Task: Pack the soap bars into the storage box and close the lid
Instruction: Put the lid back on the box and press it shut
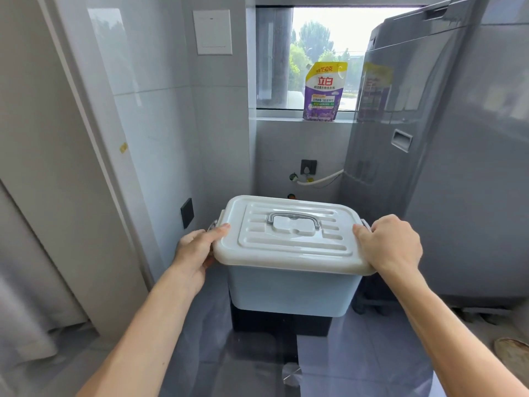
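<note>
**Lidded box, both hands at its ends**

While the white lid [292, 236] covers the storage box [292, 290], its contents are hidden. It sits on a dark stand [280, 325], mostly concealed, on the floor. The left hand [197, 250] and right hand [392, 242] grip the lid's ends, fingers curled underneath.

1 storage box [292, 290], pale blue, with 1 white lid [294, 239] on it and 1 grey carry handle [293, 219] flat on the lid. 2 hands on the lid: 1 left hand [197, 250] at its left edge, 1 right hand [392, 245] at its right edge. 1 dark stand [282, 323] under the box. 1 purple detergent pouch [323, 91] on the windowsill. 1 washing machine [446, 156] at the right. 1 white hose [320, 180] on the back wall. No soap bars can be seen to count.
</note>
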`<state>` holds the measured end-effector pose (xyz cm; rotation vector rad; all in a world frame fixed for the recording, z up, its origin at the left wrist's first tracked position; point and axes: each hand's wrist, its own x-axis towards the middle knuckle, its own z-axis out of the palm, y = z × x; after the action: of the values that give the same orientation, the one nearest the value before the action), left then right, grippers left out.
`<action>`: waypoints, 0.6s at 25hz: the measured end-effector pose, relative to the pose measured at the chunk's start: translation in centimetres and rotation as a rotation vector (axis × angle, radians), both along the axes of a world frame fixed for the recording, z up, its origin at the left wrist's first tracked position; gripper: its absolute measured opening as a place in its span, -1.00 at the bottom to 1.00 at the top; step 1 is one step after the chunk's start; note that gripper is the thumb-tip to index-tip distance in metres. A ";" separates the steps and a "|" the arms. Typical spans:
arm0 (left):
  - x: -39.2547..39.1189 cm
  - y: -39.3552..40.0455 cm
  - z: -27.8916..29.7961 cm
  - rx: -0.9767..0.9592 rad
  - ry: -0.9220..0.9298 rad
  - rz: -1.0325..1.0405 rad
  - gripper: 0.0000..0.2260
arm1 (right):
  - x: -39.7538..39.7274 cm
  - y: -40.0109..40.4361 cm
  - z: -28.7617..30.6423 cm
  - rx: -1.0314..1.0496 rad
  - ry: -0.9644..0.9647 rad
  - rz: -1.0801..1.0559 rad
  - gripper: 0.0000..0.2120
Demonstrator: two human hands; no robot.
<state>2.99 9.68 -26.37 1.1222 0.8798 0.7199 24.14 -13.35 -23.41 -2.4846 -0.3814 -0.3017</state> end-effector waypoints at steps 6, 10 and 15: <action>0.7 -0.7 1.0 0.084 0.005 0.161 -0.90 | -0.3 0.3 0.3 -0.103 -0.113 0.025 -0.63; 0.9 -1.2 1.2 0.086 -0.016 0.220 -0.83 | -1.7 1.5 1.9 -0.431 -0.277 0.091 -0.87; 1.0 -1.4 1.2 0.041 -0.059 0.243 -0.83 | -9.1 10.3 2.6 -0.212 -0.112 0.767 -0.60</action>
<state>3.97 8.25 -25.18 1.0343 0.9644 0.9698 15.02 -3.06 -20.80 -2.3100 -1.4144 -0.0791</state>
